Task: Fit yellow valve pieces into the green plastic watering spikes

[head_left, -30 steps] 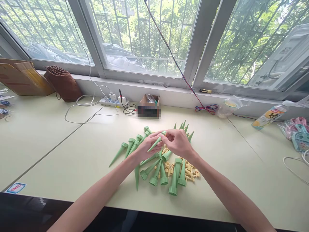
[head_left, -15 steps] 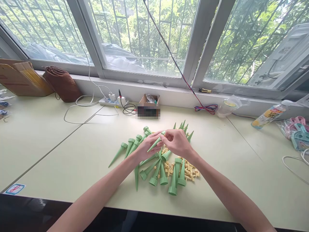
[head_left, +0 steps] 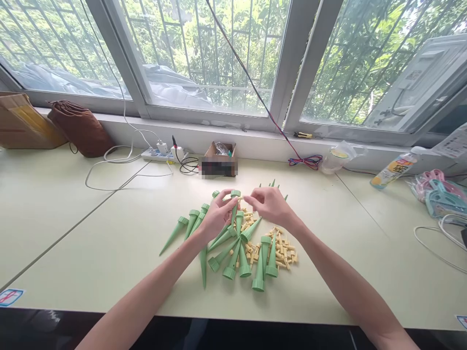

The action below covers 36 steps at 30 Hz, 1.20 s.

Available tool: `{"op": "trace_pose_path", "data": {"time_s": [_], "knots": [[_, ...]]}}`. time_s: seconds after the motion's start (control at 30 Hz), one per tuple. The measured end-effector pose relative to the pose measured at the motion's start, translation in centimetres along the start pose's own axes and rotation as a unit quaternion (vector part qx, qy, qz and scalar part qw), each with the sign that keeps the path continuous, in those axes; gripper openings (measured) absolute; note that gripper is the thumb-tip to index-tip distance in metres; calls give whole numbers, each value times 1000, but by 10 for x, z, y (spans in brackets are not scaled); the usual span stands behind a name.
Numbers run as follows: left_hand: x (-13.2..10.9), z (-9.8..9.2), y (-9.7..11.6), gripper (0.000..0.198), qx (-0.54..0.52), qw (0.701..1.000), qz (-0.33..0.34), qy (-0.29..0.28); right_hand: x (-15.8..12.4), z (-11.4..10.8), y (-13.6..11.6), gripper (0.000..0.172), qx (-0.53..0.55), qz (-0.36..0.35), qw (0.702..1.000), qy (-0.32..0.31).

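Note:
My left hand (head_left: 218, 216) is closed round a green plastic watering spike (head_left: 235, 194), held upright with its ribbed cap on top. A small yellow plastic valve (head_left: 241, 198) sits at the spike's side just below the cap, pinched by the fingertips of my right hand (head_left: 273, 205). Whether the valve is inside the spike's hole is too small to tell. Below both hands lie several more green spikes (head_left: 259, 274), pointing different ways, and a heap of loose yellow valves (head_left: 286, 250). Other spikes stick out behind my right hand, partly hidden by it.
Along the window ledge stand a power strip (head_left: 157, 155) with cables, a small open carton (head_left: 219, 151), a bundled wire (head_left: 305, 162) and a drink bottle (head_left: 394, 169). A brown pouch (head_left: 80, 129) is at the left. Pink and teal plastic items (head_left: 443, 197) lie at the right.
The spike in my left hand has turned from slanted to upright. My right hand has drawn slightly right, off the cap, and the yellow valve now shows at its fingertips. The view has shifted slightly.

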State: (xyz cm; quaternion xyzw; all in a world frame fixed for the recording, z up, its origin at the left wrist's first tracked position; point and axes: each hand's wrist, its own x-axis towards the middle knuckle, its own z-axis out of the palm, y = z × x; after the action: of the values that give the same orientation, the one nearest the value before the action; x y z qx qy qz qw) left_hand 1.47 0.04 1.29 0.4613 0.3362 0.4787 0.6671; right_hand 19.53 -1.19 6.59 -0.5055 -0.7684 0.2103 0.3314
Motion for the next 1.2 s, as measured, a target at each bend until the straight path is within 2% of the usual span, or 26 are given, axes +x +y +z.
{"op": "trace_pose_path", "data": {"time_s": [0.13, 0.3, 0.5, 0.7, 0.97, 1.2], "knots": [[0, 0, 2, 42, 95, 992, 61, 51, 1, -8, 3, 30, 2, 7, 1000, 7], [0, 0, 6, 40, 183, 975, 87, 90, 2, 4, 15, 14, -55, 14, 998, -31], [-2, -4, 3, 25, 324, 942, 62, 64, 1, 29, 32, 16, -136, 69, 982, -112], [-4, -3, 1, 23, 408, 910, 57, 53, -3, 48, 36, 17, -173, 68, 976, -118], [-1, -5, -3, 21, 480, 870, 112, 33, -5, 54, 40, 21, -197, 64, 970, -129], [-1, -9, -4, 17, 481, 867, 121, 38, -4, 56, 41, 23, -161, 78, 977, -119]]}}
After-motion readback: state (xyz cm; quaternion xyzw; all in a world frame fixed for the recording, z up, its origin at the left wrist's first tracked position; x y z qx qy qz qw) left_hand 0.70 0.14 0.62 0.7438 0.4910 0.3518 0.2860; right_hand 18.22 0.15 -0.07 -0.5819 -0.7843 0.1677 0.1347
